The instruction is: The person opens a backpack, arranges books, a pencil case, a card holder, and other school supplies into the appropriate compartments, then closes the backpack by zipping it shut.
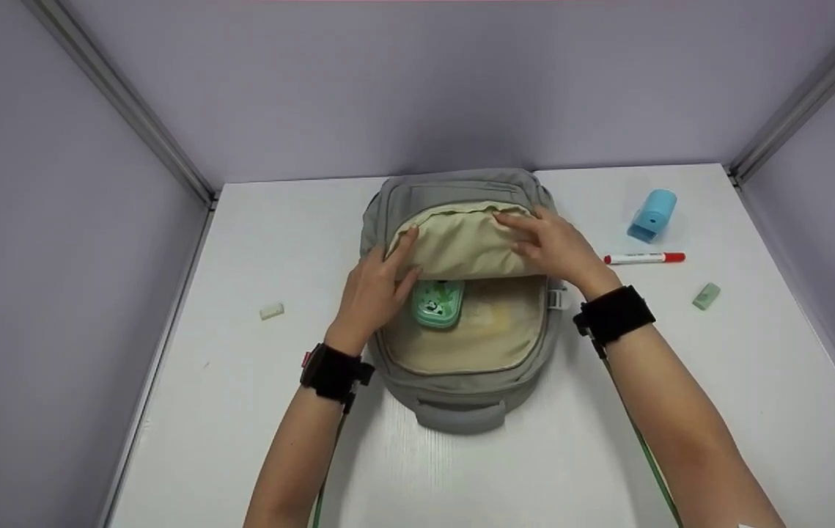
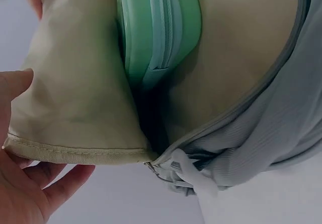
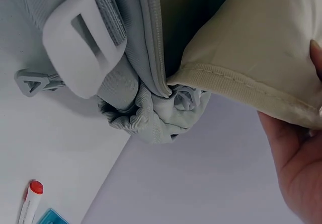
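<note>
Forearms [image 1: 296, 447] nearest the camera, black strap [image 1: 333, 372] on each wrist. Left to right across the bench [image 1: 190, 455]: white eraser [image 1: 271, 311] toward the left edge, lying alone. Left hand [image 1: 377, 286] pinches the left side of the flap [image 1: 472, 246], thumb on the inner face, fingers behind. Backpack [image 1: 461, 389] lies flat at the middle of the back edge, handle [image 1: 461, 418] facing the near side, front pocket [image 1: 505, 345] open. Green case [image 1: 438, 304] sits in the pocket's left half, flap overlapping its far end. Right hand [image 1: 556, 246] grips the flap's right side, edge between thumb and fingers. White buckle [image 1: 557, 298] on backpack's right side. Blue sharpener [image 1: 653, 215] near back right corner, marker [image 1: 644, 258] just in front, red cap toward right edge; green eraser [image 1: 706, 295] closest to that edge
</note>
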A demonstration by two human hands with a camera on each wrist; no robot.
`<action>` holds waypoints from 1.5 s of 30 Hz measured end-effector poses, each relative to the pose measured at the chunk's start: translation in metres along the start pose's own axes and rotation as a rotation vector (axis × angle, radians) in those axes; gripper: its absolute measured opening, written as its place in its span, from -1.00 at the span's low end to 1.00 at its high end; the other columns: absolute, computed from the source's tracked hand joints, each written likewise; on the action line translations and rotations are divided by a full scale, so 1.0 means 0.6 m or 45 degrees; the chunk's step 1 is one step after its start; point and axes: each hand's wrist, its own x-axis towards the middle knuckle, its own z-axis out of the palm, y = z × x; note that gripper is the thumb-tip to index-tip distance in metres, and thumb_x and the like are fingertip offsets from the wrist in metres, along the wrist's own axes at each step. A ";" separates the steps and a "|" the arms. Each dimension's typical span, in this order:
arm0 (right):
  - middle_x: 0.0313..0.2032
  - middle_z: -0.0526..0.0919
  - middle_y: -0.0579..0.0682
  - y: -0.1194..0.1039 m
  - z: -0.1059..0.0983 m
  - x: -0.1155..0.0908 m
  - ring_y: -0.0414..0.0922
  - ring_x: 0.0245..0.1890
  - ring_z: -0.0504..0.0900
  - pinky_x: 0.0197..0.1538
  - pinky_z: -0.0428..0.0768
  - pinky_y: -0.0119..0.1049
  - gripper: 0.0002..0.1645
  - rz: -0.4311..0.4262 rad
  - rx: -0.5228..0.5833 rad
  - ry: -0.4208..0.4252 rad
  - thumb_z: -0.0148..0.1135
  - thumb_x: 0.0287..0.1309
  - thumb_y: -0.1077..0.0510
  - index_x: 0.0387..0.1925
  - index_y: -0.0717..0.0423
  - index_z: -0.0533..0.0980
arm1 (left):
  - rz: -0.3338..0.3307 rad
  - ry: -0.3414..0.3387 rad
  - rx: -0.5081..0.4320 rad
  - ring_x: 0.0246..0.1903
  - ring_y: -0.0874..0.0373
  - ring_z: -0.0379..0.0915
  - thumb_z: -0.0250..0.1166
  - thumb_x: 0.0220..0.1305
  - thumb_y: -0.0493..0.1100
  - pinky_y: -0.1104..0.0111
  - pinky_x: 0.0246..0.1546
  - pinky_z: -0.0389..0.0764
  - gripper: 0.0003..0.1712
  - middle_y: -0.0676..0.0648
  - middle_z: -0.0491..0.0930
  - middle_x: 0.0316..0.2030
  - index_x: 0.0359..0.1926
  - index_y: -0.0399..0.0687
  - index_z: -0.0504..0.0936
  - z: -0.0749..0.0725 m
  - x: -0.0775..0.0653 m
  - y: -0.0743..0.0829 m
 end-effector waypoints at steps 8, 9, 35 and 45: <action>0.02 0.45 0.14 -0.009 -0.020 -0.010 0.03 -0.23 0.45 -0.16 0.41 -0.02 -0.33 -0.020 0.077 -0.063 0.29 0.29 0.11 0.38 -0.32 0.37 | 0.094 0.062 -0.033 -0.60 0.05 0.32 0.22 0.42 -0.10 0.14 -0.55 0.49 -0.40 -0.21 0.49 -0.34 0.43 0.05 0.34 -0.021 -0.008 0.015; 0.04 0.45 0.13 -0.010 -0.023 -0.010 0.02 -0.22 0.45 -0.15 0.41 -0.04 -0.33 -0.020 0.092 -0.071 0.29 0.29 0.11 0.38 -0.33 0.37 | 0.110 0.083 -0.045 -0.61 0.07 0.31 0.22 0.41 -0.12 0.15 -0.56 0.48 -0.41 -0.21 0.49 -0.34 0.42 0.05 0.36 -0.023 -0.007 0.015; 0.00 0.46 0.14 0.017 -0.064 0.014 -0.03 -0.14 0.48 -0.13 0.42 -0.23 -0.28 -0.098 0.332 -0.041 0.30 0.29 0.10 0.44 -0.13 0.30 | -0.274 -0.023 -0.256 -0.22 -0.09 0.53 0.08 0.49 -0.13 0.09 -0.23 0.55 -0.49 -0.32 0.53 -0.06 0.41 0.21 0.39 0.002 0.029 -0.008; -0.04 0.39 0.31 0.120 -0.084 0.008 0.15 -0.13 0.60 -0.18 0.60 -0.28 -0.40 0.242 0.239 0.392 0.13 0.41 0.08 0.41 0.08 0.30 | -0.382 -0.072 -0.295 -0.31 -0.03 0.45 0.12 0.47 -0.14 0.10 -0.29 0.50 -0.48 -0.27 0.52 -0.15 0.41 0.23 0.39 0.009 0.026 -0.014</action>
